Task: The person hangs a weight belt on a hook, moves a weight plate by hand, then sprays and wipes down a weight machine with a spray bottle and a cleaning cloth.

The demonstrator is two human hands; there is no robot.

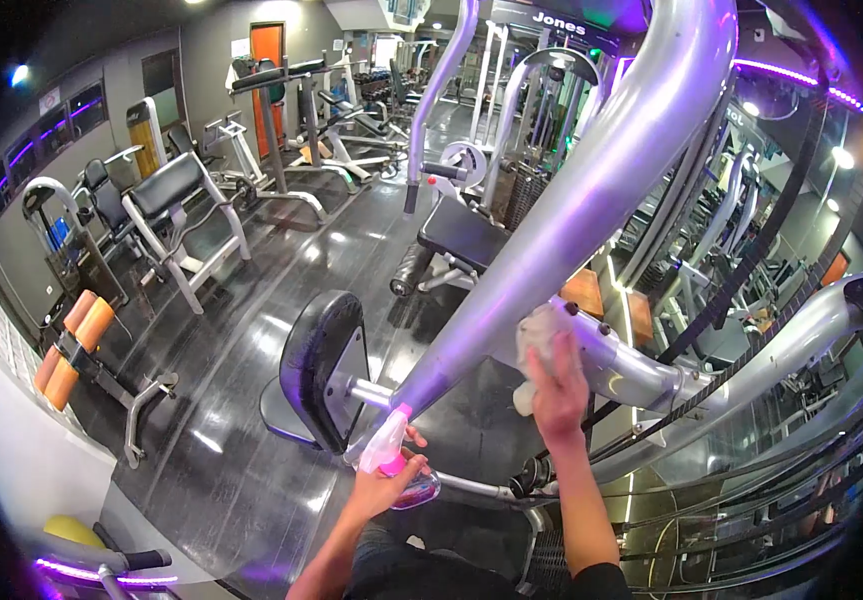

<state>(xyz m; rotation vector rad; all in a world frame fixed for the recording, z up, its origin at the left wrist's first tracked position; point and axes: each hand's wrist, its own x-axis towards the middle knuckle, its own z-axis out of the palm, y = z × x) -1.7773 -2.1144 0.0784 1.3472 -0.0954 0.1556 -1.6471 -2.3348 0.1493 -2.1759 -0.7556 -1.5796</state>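
In my left hand (383,490) is a spray bottle (391,447) with a pink and white nozzle, held low near the middle, its clear body tilted beneath my fingers. My right hand (558,390) presses a whitish cloth (539,345) against the silver frame of a gym machine, beside dark bolts. A thick silver tube (561,200) of that machine runs diagonally from the upper right down to a spot just above the bottle. Left of the bottle stands a black padded backrest (323,365) above a black seat.
A black bench (463,235) lies beyond the tube. Further machines fill the left and back, including a black-padded one (169,185) and one with orange rollers (69,370). Black cables and a curved silver tube (801,335) are at the right.
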